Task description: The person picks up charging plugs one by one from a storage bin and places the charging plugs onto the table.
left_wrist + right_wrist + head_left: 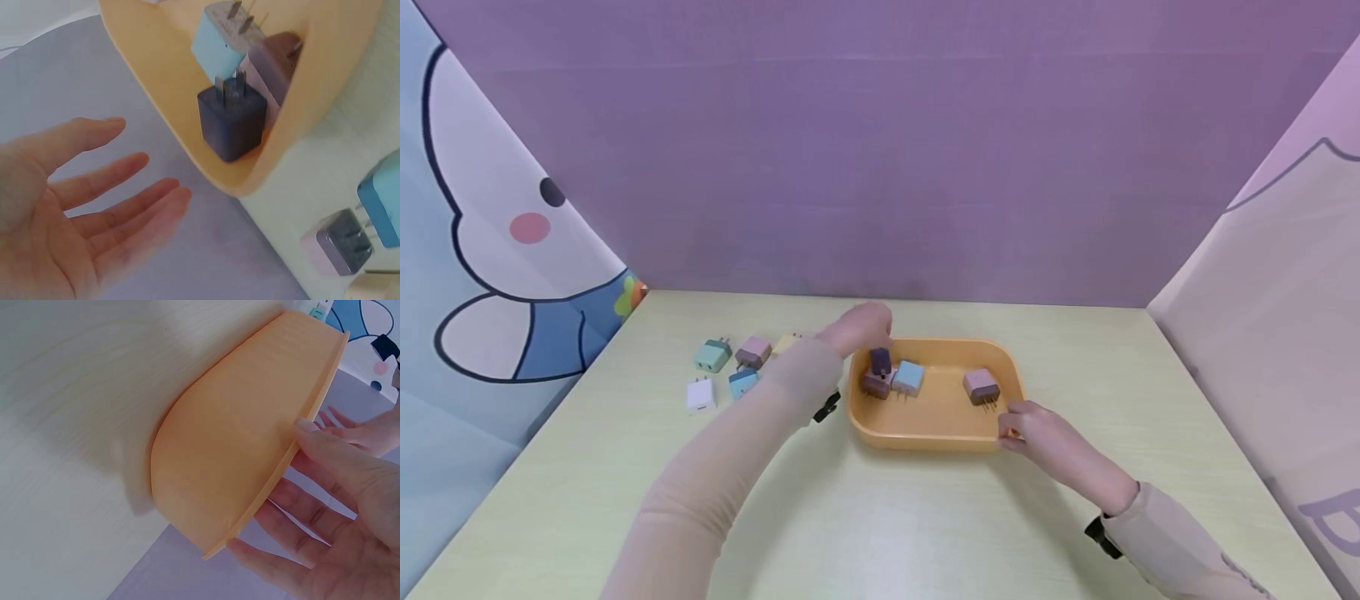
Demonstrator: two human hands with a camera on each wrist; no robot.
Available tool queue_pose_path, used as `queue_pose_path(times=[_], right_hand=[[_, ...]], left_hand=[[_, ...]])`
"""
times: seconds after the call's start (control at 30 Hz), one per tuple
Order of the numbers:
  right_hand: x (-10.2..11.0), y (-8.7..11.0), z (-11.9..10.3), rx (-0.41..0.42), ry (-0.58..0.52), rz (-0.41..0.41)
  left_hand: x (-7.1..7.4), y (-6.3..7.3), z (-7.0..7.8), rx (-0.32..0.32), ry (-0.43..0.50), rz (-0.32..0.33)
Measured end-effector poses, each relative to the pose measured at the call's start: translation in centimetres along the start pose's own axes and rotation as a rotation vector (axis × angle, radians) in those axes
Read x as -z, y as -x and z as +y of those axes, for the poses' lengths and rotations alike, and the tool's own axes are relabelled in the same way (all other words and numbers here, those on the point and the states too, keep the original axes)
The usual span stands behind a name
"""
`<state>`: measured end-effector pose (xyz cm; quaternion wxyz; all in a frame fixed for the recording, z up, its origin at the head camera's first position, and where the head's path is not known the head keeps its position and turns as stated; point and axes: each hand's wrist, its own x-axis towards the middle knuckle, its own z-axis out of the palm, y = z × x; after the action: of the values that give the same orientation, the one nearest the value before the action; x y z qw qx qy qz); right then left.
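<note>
Think of the orange tray [943, 417] as a clock, with 12 o'clock toward the purple wall [880, 167]. The tray sits on the pale table [895, 517], in front of the person. The right hand [1039, 429] is at 4 o'clock, and its thumb and fingers pinch the tray's edge. The left hand [863, 327] is at 10 o'clock, just beside the edge. Its fingers are apart and bent a little, with nothing in them. Four plugs are in the tray. A dark plug [881, 360] is at 10 o'clock, near the left hand. Just beside it, at 9 o'clock, is a brown and pink plug [877, 384]. A light blue plug [908, 377] is next to them, nearer the middle. A pink and brown plug [982, 385] is well apart from them, at 3 o'clock. More plugs are on the table, out past 9 o'clock: a green plug [712, 356], a pink and dark plug [753, 352], a white plug [701, 396], a blue plug [742, 383] and a yellow plug [786, 342]. The left arm [715, 475] partly hides the blue and yellow ones.
</note>
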<state>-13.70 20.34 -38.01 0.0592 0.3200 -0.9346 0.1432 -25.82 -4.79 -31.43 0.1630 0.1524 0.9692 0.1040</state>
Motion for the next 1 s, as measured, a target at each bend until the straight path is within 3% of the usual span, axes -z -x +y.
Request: queue_pose_path(times=[0.33, 1.0], right_hand=[[0.0, 0.0, -0.1, -0.007, -0.011, -0.010], [0.0, 0.0, -0.1, 0.002, -0.003, -0.008]], left_hand=[[-0.9, -0.6, 1.1, 0.034, -0.031, -0.023], [-2.1, -1.7, 0.8, 0.075, -0.042, -0.046]])
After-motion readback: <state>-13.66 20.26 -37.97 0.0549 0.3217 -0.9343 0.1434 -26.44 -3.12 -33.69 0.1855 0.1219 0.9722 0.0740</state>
